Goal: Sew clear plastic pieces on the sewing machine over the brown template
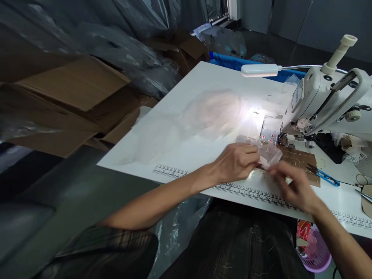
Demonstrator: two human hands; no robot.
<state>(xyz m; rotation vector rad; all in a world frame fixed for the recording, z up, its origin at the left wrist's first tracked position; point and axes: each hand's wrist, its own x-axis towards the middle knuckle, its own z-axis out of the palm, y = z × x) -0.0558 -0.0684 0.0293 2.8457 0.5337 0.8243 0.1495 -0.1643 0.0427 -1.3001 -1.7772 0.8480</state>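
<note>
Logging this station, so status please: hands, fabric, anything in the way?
Left hand pinching sheer fabric. Right hand close by, blurred, grip unclear. Fabric just left of sewing machine. Blue-handled thread snips nearby, seemingly out of the way.

Sheer material [273,152], smooth tabletop [197,157], matt cardboard [72,83], glossy plastic sheeting [122,50]

Left side of the bench [200,77]: loads of room for my left hand [241,161]
Sewing machine [325,100]: big lump, blocks the far right
Lamp [260,70]: juts over the far side, room underneath
Blue snips [327,177]: near my right hand [295,184], kinda in the way
</note>
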